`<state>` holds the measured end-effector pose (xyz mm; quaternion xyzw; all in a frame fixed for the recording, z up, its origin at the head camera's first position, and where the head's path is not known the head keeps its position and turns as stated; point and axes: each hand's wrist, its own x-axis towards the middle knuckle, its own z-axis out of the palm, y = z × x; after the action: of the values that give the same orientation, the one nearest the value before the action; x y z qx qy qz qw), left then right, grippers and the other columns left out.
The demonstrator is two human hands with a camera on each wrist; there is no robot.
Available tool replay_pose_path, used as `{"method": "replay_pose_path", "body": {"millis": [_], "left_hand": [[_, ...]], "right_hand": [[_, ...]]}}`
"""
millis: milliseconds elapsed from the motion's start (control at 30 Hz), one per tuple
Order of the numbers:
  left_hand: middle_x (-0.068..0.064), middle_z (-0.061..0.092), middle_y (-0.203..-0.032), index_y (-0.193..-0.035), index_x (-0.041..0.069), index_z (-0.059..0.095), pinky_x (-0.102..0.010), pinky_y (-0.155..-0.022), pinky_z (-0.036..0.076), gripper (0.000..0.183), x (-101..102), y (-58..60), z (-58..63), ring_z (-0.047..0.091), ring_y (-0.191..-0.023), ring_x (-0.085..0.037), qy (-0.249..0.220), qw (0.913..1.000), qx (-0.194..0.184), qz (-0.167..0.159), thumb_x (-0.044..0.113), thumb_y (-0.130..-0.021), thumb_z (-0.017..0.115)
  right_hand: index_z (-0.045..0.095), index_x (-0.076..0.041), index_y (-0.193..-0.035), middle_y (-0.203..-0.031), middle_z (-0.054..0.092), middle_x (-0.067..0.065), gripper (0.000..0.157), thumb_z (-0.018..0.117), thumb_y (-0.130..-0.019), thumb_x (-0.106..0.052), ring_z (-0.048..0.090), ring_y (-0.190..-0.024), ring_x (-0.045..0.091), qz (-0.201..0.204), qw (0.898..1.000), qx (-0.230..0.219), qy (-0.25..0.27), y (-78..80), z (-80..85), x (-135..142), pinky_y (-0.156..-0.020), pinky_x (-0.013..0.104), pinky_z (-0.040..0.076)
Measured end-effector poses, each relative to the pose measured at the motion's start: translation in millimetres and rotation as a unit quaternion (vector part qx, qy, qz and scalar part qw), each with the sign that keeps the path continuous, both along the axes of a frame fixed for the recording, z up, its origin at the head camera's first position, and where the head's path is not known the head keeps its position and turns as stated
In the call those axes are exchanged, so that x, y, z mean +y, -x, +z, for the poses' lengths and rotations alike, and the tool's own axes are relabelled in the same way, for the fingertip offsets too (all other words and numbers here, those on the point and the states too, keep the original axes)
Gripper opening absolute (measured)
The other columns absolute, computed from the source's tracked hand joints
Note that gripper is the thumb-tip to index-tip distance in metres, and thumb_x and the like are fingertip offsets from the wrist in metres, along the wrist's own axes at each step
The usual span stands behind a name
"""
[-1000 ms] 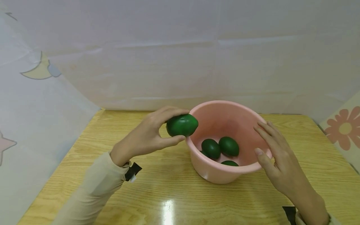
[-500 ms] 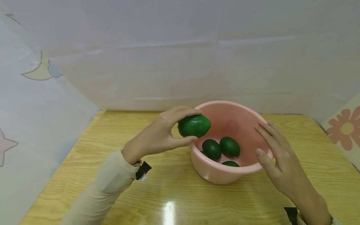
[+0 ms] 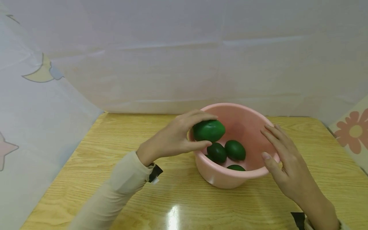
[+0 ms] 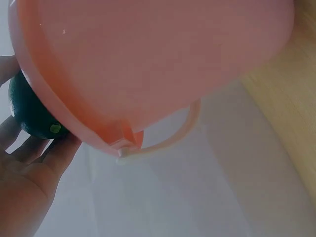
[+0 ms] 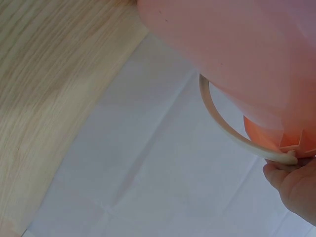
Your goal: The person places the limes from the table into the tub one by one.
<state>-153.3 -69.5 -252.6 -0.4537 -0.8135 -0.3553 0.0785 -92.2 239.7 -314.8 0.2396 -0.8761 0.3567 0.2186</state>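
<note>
My left hand (image 3: 175,135) grips a smooth dark green avocado-shaped fruit (image 3: 210,131) between thumb and fingers, above the left side of a pink plastic bucket (image 3: 222,175). Its pointed end faces right. In the left wrist view, the green fruit (image 4: 34,106) shows a pale stem mark, and the bucket's rim hides part of it. Inside the bucket lie several like fruits, including a green fruit (image 3: 235,150) and another green fruit (image 3: 236,167) partly hidden by the near rim. My right hand (image 3: 287,163) rests at the bucket's right rim, fingers extended.
The bucket stands on a wood-grain table (image 3: 120,140). Its pale carrying handle (image 5: 227,126) hangs down behind, in both wrist views. A light sheet (image 3: 172,64) rises behind the table, with a patterned sheet (image 3: 28,127) along the left.
My left hand has moved right with the green fruit, from just outside the left rim to over the bucket's opening. My right hand and the fruits in the bucket stay put.
</note>
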Motion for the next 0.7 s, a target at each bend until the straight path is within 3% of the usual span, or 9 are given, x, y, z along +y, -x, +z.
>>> {"method": "replay_pose_path", "body": {"millis": [200,400,700], "left_hand": [[-0.005,0.058,-0.134,-0.136,0.008,0.057,-0.023,-0.1,0.049,0.055,6.6,3.8,-2.4,0.058,-0.118,-0.013,0.007,0.9999,-0.008,-0.01,0.022,-0.086,0.078],[-0.003,0.059,-0.134,-0.136,0.009,0.057,-0.021,-0.101,0.047,0.053,13.2,6.4,-4.9,0.055,-0.121,-0.011,0.013,0.9995,-0.021,-0.018,0.021,-0.087,0.076],[-0.003,0.06,-0.133,-0.135,0.007,0.057,-0.018,-0.102,0.045,0.054,22.5,9.0,-8.1,0.052,-0.124,-0.011,0.023,0.9992,-0.026,-0.019,0.02,-0.087,0.077]], "right_hand": [[0.045,-0.008,-0.149,-0.157,0.037,0.014,0.057,0.055,-0.094,-0.006,0.014,-0.154,0.016,-0.001,1.0,-0.006,0.001,-1.8,0.1,0.1,-0.125,0.03,0.011],[0.044,-0.008,-0.149,-0.157,0.037,0.014,0.056,0.055,-0.094,-0.006,0.014,-0.154,0.015,-0.001,1.0,-0.003,-0.002,-1.8,-0.6,0.4,-0.122,0.022,0.011],[0.045,-0.007,-0.149,-0.157,0.038,0.015,0.056,0.055,-0.094,-0.006,0.016,-0.154,0.016,0.001,1.0,0.002,0.0,-2.2,-1.2,0.4,-0.122,0.023,0.011]]}}
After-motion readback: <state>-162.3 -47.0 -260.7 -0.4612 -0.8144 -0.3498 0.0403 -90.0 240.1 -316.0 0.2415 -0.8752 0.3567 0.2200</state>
